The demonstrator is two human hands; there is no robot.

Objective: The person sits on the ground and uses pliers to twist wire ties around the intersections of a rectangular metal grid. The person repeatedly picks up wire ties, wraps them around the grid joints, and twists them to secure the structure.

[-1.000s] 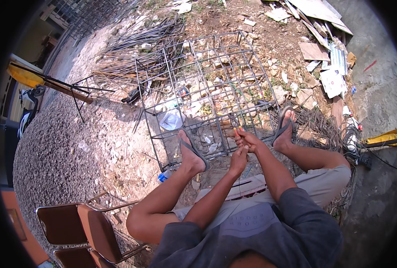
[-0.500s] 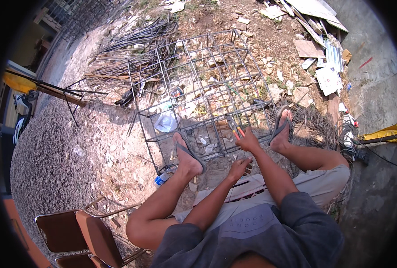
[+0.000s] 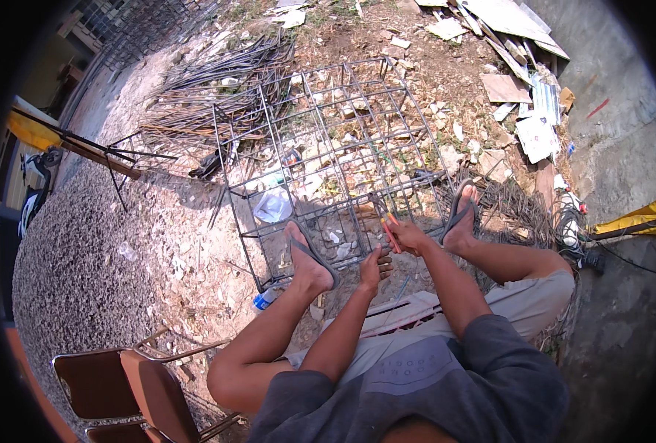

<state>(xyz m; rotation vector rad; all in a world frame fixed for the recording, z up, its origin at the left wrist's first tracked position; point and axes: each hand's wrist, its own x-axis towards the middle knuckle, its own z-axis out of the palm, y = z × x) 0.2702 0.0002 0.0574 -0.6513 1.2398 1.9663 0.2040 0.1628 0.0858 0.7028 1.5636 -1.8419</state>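
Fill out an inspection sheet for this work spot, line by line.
Surface: bare dirt and gravel ground.
Job's things: rebar cage lying in front of the seated person; pliers in the right hand.
Clutter: bundled steel rods, board scraps, plastic bottle.
Hands: left hand open, beside the cage's near edge; both sandalled feet against the cage.
Cables: dark cable at right.
Surroundings: brown chairs, concrete slab.

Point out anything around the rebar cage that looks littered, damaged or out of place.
A clear plastic bag lies crumpled inside the rebar cage, and a plastic bottle lies on its side by its near corner. Broken boards and scrap sheets are strewn on the right.
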